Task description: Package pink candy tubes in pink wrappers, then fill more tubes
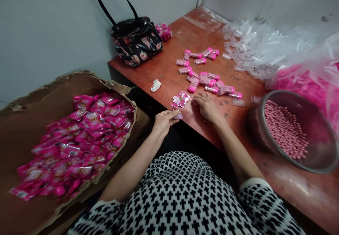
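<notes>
My left hand (pixel 162 120) is at the table's near edge, fingers pinched on a small pink sachet (pixel 177 114). My right hand (pixel 206 105) lies flat on the red-brown table (pixel 172 65), fingers spread, touching nothing I can name. A small pile of pink-and-white sachets (pixel 181 99) lies between the hands. Several clear tubes filled with pink beads and pink caps (pixel 205 78) lie just beyond my right hand.
A cardboard box (pixel 39 97) of pink packets stands at the left. A metal bowl (pixel 321 132) of pink beads sits at the right, with empty clear tubes (pixel 238 56) and a plastic bag behind it. A dark floral handbag (pixel 136 41) and a white scrap (pixel 156 85) lie farther back.
</notes>
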`<state>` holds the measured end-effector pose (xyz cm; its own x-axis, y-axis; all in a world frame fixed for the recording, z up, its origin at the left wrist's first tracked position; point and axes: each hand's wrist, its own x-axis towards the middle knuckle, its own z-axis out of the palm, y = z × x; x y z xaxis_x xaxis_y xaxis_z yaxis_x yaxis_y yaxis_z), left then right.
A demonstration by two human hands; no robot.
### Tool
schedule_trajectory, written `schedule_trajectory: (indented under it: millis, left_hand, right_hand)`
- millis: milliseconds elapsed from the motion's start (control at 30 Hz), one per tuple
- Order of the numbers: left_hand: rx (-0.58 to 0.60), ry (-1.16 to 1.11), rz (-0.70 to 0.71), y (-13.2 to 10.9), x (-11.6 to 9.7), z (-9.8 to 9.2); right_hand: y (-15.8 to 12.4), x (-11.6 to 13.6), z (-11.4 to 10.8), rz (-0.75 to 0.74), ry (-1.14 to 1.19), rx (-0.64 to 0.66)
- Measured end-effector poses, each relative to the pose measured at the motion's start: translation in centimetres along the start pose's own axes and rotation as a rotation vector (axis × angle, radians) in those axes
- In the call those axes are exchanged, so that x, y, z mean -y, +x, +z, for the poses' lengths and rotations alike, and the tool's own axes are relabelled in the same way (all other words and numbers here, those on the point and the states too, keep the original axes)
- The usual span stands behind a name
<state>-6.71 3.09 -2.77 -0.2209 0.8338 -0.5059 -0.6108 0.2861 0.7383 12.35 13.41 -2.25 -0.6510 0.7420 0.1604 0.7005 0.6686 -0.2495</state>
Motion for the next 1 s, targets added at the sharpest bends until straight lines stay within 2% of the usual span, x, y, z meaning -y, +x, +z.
schedule_trajectory:
  millis: [67,100,200,267,333,433,500,567,700,767,867,1000]
  left_hand:
    - [-0.005,-0.039,-0.005,0.0,-0.1,-0.1]
    - [0.003,-0.054,-0.006,0.0,-0.2,0.0]
    - [0.045,-0.074,-0.023,-0.1,-0.2,0.7]
    - [0.052,-0.092,-0.035,-0.1,-0.2,1.3]
    - [0.036,-0.125,-0.044,-0.1,-0.3,1.7]
    - [-0.016,-0.197,-0.074,0.1,-0.5,2.1]
    - [-0.058,-0.267,-0.094,0.2,-0.5,2.2]
    - [-0.087,-0.337,-0.107,0.3,-0.4,2.3]
    - [-0.128,-0.436,-0.112,0.3,0.0,2.8]
    - [-0.133,-0.462,-0.105,0.3,0.2,3.2]
    - [-0.093,-0.481,-0.099,0.2,0.3,3.8]
    - [-0.041,-0.491,-0.082,-0.1,0.4,4.5]
  right_hand:
    - [-1.8,-0.9,-0.2,-0.013,0.044,-0.070]
    - [-2.5,-1.1,-0.4,0.032,0.054,-0.132]
    - [-3.7,-0.4,-1.6,0.304,0.034,-0.265]
    - [-3.5,0.9,-2.2,0.478,-0.027,-0.214]
    - [-2.8,2.1,-2.4,0.569,-0.103,-0.087]
    - [-1.9,2.6,-2.1,0.611,-0.172,0.048]
    - [-1.8,2.4,-1.9,0.617,-0.150,0.017]
    - [-2.4,2.5,-1.6,0.610,0.015,-0.079]
    - [-4.8,5.3,-1.1,0.588,0.834,-0.161]
    - [-5.8,7.6,-0.7,0.607,1.100,-0.189]
    - [-6.3,10.3,0.3,0.627,1.178,-0.232]
    - [-5.9,11.3,1.3,0.634,1.132,-0.278]
